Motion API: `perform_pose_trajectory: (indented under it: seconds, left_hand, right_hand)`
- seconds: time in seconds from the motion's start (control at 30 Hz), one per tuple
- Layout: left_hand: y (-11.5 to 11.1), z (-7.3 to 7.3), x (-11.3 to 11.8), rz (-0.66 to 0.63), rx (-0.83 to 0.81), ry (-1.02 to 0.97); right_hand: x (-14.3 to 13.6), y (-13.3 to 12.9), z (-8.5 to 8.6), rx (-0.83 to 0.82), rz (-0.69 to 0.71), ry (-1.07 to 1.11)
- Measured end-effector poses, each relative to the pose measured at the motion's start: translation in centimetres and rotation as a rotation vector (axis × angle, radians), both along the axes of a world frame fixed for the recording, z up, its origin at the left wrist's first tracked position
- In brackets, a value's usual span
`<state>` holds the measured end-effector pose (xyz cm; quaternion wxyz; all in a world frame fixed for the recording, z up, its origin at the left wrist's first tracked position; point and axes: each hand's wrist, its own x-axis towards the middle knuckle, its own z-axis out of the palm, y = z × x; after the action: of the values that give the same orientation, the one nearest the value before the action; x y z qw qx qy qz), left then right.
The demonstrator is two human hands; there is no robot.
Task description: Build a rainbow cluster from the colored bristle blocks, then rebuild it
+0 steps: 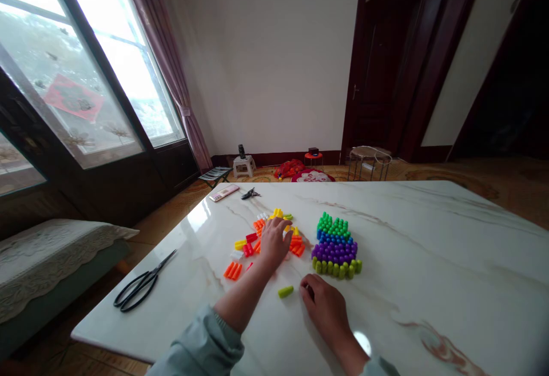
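My left hand (275, 241) reaches over a loose group of small coloured plastic pieces, its fingers spread. Around it lie orange pieces (233, 270), red pieces (251, 238) and yellow pieces (278, 213). My right hand (325, 306) rests on the table with its fingers curled; what they hold, if anything, is hidden. Between the hands and nearer me lies one olive-green piece (285, 292). Beyond my right hand, pieces stand upright in packed rows: green (333, 225), blue (335, 238), purple (334, 251) and olive-green (337, 269).
Large black scissors (144, 281) lie at the left of the white marble table (429, 238). A phone (224, 193) and a small dark clipper-like tool (250, 194) are near the far edge. Beyond are stools (244, 166) and a covered seat (55, 256).
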<state>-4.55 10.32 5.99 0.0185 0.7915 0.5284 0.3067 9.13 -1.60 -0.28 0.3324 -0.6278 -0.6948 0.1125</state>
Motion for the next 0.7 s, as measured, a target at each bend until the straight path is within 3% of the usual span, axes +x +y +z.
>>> perform_pose_trajectory:
  seconds: [0.17, 0.37, 0.47, 0.57, 0.7]
  left_hand:
    - [6.3, 0.0, 3.5, 0.092, -0.172, 0.298]
    - [10.1, -1.4, 5.6, 0.132, -0.3, 0.292]
    - [10.3, -1.4, 5.6, 0.104, -0.291, 0.247]
    - [9.6, -0.3, 5.3, 0.083, -0.237, 0.163]
    - [5.5, 1.4, 4.2, 0.075, -0.133, -0.035]
  right_hand:
    - [-0.3, 0.2, -0.1, 0.019, -0.007, -0.077]
    - [-0.5, 0.1, -0.1, 0.022, -0.021, -0.11]
    - [-0.5, -0.1, 0.3, 0.01, -0.018, -0.093]
    - [-0.4, -0.3, 0.9, -0.006, 0.028, -0.07]
    - [-0.3, -0.4, 1.2, 0.001, 0.053, -0.068]
